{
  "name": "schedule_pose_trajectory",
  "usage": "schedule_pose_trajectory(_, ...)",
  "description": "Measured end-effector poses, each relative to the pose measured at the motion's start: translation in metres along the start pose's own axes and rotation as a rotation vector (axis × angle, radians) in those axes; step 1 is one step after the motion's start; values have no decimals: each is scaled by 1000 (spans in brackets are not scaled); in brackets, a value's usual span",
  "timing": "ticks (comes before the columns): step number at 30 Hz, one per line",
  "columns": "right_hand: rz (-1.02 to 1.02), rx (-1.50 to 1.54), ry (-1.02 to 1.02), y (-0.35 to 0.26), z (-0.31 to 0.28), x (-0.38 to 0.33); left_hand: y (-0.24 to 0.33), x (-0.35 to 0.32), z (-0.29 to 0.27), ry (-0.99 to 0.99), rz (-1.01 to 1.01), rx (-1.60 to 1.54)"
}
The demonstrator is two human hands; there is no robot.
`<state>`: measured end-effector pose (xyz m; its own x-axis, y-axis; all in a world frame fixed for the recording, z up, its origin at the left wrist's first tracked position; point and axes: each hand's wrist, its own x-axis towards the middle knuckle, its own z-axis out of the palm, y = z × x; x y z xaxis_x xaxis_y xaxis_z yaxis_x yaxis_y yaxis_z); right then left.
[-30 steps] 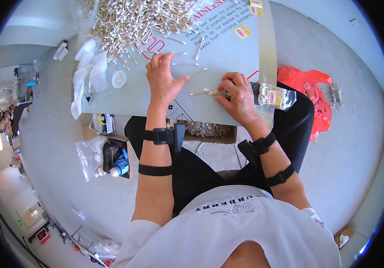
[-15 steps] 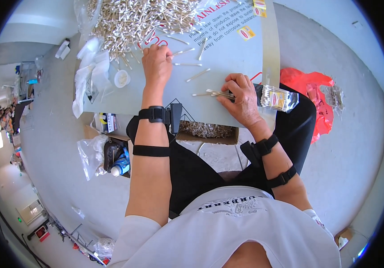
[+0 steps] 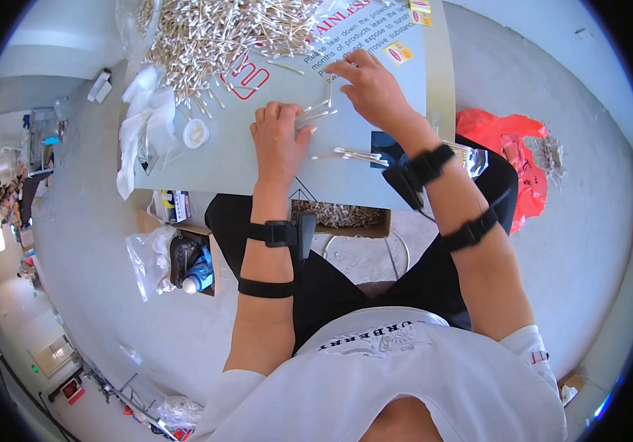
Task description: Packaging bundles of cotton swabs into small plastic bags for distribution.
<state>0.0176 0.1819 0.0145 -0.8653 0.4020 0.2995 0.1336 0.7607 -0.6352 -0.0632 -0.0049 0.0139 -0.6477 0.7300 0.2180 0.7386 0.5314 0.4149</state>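
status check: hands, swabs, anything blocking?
Left hand closed on a small bunch of cotton swabs. Right hand picking at swabs beside it. Big swab pile beyond, a few loose swabs near. Nothing in the way.

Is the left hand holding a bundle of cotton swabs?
Yes, the left hand is closed around a small bundle of cotton swabs above the grey board.
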Motion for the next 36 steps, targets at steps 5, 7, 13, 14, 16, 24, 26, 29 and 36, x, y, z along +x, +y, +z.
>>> schedule_pose_trajectory(5, -133, -159, -29, 20, 8, 17, 4, -3, 12, 46, 33, -28)
schedule_pose_trajectory(7, -86, -179, -59, 25, 3, 10, 5, -3, 15, 65, 36, -43)
schedule_pose_trajectory(13, 104, -254, 86, 31, -15, -31, 36, 8, 29, 60, 204, -148)
schedule_pose_trajectory(14, 98, -250, 84, 27, -15, -36, 41, 10, 29, 63, 200, -143)
schedule_pose_trajectory(16, 107, -181, 14, 18, -17, -44, 45, 12, 30, -2, 262, -229)
schedule_pose_trajectory(24, 59, -88, -51, -3, -9, -48, -62, 56, -4, 378, 15, 54)
schedule_pose_trajectory(26, 94, -61, -43, -5, -9, -49, -78, 65, -12, 263, -33, 296)
schedule_pose_trajectory(29, 114, -27, -24, -9, -6, -49, -89, 77, -10, 118, 0, 106)
schedule_pose_trajectory(36, 120, 0, -16, -6, -8, -51, -67, 103, 10, 242, 75, 2)
